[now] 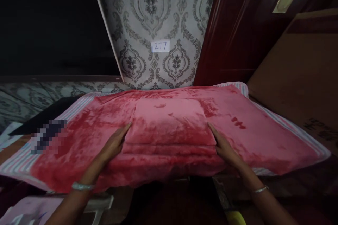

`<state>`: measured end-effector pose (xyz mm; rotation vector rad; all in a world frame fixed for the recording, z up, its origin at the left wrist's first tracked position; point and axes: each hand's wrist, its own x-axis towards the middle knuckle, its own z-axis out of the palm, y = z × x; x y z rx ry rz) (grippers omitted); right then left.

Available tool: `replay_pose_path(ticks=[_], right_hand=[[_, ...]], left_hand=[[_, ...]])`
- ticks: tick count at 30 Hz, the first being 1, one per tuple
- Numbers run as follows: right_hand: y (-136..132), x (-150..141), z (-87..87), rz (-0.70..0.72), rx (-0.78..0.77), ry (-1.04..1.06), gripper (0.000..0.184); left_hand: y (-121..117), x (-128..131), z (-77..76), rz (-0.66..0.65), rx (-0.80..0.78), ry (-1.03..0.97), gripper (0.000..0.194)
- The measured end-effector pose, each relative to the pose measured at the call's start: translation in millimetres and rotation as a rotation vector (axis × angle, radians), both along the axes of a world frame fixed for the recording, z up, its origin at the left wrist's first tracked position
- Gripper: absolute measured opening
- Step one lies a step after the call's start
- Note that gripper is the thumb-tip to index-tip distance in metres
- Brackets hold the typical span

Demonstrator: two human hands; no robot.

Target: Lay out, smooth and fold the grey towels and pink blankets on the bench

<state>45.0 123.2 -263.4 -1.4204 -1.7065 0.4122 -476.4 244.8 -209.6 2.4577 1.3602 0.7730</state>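
A folded red plush blanket (169, 123) lies as a layered, squarish bundle in the middle of the head view. My left hand (116, 142) holds its left side, and my right hand (221, 144) holds its right side. Both hands sit at the lower edges with the fingertips pointing away from me; the undersides of the fingers are hidden. Beneath the bundle spreads a larger red plush cover (261, 133) with a striped white, pink and grey border.
A dark screen (52, 24) stands behind at the left. Patterned wallpaper carries a paper label (160, 46) reading 277. At the right are a dark red door panel (232, 24) and a large cardboard box (303, 63). A pale plastic stool (31, 207) is at lower left.
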Motion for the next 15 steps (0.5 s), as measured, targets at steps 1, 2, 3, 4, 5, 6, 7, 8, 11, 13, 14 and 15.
replay_pose_path(ticks=[1, 2, 3, 4, 5, 6, 7, 8, 11, 13, 14, 15], right_hand=[[1, -1, -1.5, -0.005, 0.014, -0.044, 0.099], [2, -2, -2.4, -0.007, 0.020, -0.073, 0.098], [3, -3, -2.6, -0.007, 0.025, -0.090, 0.096], [3, -4, -1.9, -0.007, 0.031, -0.098, 0.093], [3, -5, -0.2, -0.008, 0.039, -0.097, 0.087], [4, -7, 2.5, -0.012, 0.049, -0.087, 0.078], [6, -10, 6.3, -0.023, 0.059, -0.069, 0.068], [8, -12, 11.4, -0.043, 0.074, -0.047, 0.056], [23, -20, 35.6, -0.134, 0.167, 0.017, 0.034], [36, -22, 60.8, -0.164, 0.254, 0.051, 0.036], [42, -22, 76.3, -0.173, 0.294, 0.073, 0.039], [48, -21, 93.3, -0.190, 0.330, 0.101, 0.042]], left_hand=[[4, -1, 0.5, -0.004, 0.056, 0.041, 0.080], [6, -1, 1.6, -0.005, 0.110, 0.075, 0.081], [8, 0, 3.0, -0.012, 0.154, 0.111, 0.082], [9, 1, 4.6, -0.035, 0.187, 0.148, 0.081], [10, 3, 6.3, -0.076, 0.209, 0.179, 0.081], [10, 4, 8.1, -0.128, 0.218, 0.199, 0.078], [10, 6, 10.4, -0.176, 0.215, 0.200, 0.074], [11, 9, 13.6, -0.211, 0.208, 0.176, 0.068], [15, 21, 33.2, -0.203, 0.184, -0.039, 0.061], [18, 32, 57.4, -0.144, 0.148, -0.250, 0.064], [20, 39, 72.5, -0.098, 0.124, -0.360, 0.062], [23, 45, 88.9, -0.040, 0.099, -0.466, 0.057]])
